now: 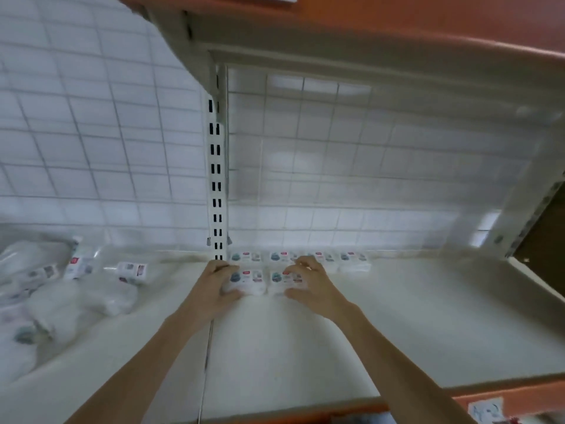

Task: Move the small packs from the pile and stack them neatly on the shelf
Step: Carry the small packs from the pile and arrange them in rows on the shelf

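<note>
Small white packs with blue and red labels lie on the cream shelf [412,325]. A back row of several packs [351,259] runs along the wall. In front of it sit two packs side by side. My left hand [214,286] grips the left front pack [249,281], thumb at its near edge. My right hand [308,284] grips the right front pack [279,281], fingers curled over its top, thumb at the near side. The pile of loose packs [61,295] lies to the left on the neighbouring shelf section.
A white slotted upright [216,179] divides the two shelf sections at the back. A wire grid panel [336,166] backs the shelf. An orange-edged shelf [397,22] hangs overhead. A paper label [486,410] sits on the orange front edge.
</note>
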`<move>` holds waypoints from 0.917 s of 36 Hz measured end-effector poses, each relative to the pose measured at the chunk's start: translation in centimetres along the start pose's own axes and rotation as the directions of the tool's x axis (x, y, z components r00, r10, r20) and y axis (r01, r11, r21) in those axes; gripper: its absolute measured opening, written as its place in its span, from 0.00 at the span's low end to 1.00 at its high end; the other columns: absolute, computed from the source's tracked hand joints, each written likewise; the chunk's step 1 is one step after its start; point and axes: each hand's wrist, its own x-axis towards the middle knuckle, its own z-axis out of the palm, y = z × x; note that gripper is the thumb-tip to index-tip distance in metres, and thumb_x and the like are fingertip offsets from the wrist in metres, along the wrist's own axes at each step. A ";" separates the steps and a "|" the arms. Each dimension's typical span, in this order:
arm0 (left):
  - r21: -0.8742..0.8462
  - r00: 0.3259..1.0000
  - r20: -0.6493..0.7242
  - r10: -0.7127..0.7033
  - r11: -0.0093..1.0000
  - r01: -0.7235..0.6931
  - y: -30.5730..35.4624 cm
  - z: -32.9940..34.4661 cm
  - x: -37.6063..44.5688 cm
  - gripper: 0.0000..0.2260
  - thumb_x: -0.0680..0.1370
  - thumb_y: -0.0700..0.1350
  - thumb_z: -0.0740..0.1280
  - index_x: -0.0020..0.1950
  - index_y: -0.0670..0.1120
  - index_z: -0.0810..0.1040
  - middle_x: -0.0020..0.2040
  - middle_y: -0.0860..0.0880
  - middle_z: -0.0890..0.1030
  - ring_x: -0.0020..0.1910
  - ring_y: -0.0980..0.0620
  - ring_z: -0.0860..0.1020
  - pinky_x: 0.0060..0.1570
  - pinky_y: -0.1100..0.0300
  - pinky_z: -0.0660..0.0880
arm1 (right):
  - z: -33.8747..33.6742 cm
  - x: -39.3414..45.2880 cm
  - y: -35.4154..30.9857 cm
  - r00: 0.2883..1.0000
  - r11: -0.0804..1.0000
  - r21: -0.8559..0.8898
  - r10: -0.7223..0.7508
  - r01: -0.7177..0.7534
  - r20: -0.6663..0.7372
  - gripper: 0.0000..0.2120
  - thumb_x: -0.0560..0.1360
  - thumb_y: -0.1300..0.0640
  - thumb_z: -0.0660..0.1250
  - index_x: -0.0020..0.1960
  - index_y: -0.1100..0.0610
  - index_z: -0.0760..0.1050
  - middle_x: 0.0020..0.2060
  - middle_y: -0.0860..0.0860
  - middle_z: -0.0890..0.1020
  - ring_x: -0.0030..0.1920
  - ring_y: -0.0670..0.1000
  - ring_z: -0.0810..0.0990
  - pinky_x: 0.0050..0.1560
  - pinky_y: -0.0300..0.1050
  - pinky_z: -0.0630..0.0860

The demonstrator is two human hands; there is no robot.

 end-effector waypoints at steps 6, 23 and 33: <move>0.020 0.998 -0.049 -0.043 0.999 0.044 0.4 0.4 0.2 0.24 0.67 0.50 0.73 0.58 0.38 0.77 0.54 0.54 0.70 0.54 0.56 0.69 0.54 0.86 0.53 | 0.4 0.5 1.2 0.990 0.993 -0.040 -0.112 0.109 -0.084 0.18 0.72 0.55 0.71 0.61 0.54 0.75 0.60 0.52 0.68 0.63 0.52 0.64 0.61 0.30 0.55; 0.323 0.988 0.042 -0.148 0.938 0.127 3.3 -0.8 1.2 0.35 0.70 0.53 0.73 0.70 0.45 0.60 0.63 0.45 0.66 0.63 0.47 0.66 0.59 0.55 0.70 | -0.1 -1.5 -1.0 0.997 0.969 -0.246 -0.037 0.020 -0.066 0.26 0.75 0.44 0.63 0.69 0.53 0.64 0.67 0.50 0.69 0.69 0.54 0.63 0.67 0.48 0.63; 0.309 0.976 -0.215 -0.019 0.947 0.087 7.1 -0.6 -3.8 0.20 0.75 0.54 0.65 0.63 0.47 0.71 0.57 0.49 0.75 0.56 0.51 0.75 0.52 0.58 0.71 | -2.6 -10.3 -4.0 0.973 0.991 -0.123 -0.077 0.051 -0.219 0.17 0.77 0.47 0.61 0.64 0.49 0.70 0.59 0.42 0.75 0.60 0.44 0.71 0.54 0.35 0.67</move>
